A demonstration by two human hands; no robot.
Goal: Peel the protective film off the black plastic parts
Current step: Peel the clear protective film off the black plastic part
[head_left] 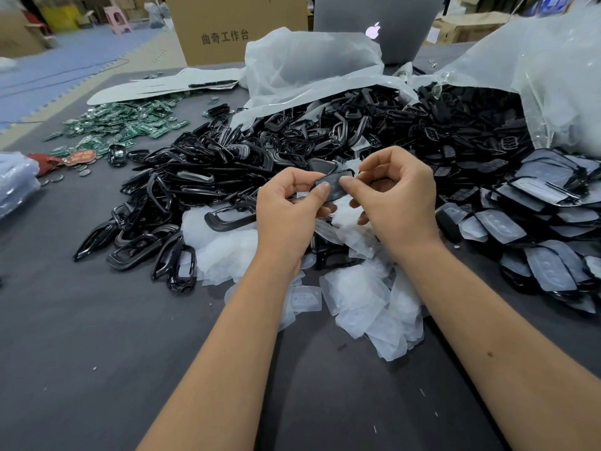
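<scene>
Both hands hold one small black plastic part (334, 184) above the table's middle. My left hand (289, 209) pinches its near left end between thumb and fingers. My right hand (395, 196) pinches the right side, thumb tip on the part's face. I cannot tell whether film still covers the held part. Below the hands lies a heap of peeled clear film pieces (367, 307). To the right lies a stack of film-covered black parts (546, 252).
A big pile of black plastic frames (201, 177) spreads left and behind the hands, spilling from clear plastic bags (309, 66). Green circuit boards (123, 125) lie at far left. A cardboard box (234, 27) and a laptop (377, 24) stand at the back. Grey table surface (97, 353) nearest me.
</scene>
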